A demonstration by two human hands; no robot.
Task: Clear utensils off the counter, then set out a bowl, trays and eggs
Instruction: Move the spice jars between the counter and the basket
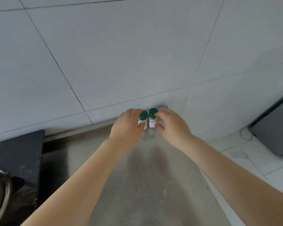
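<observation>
Soft, even daylight fills the view, cool and slightly dim, with no glare on the pale grey tiled wall [137, 46]; the brushed steel counter [153, 185] gives only a dull sheen, and two faint, blurred shadows of the forearms lie on it at about 6 o'clock from the two small green-capped spice jars [147, 119]. The picture is mildly soft throughout, the jar labels unreadable; wide-angle distortion bends the tile seams outward toward 10 and 2 o'clock; the black stove edge [18, 160] at 8 o'clock sinks into murky, grainy darkness.
</observation>
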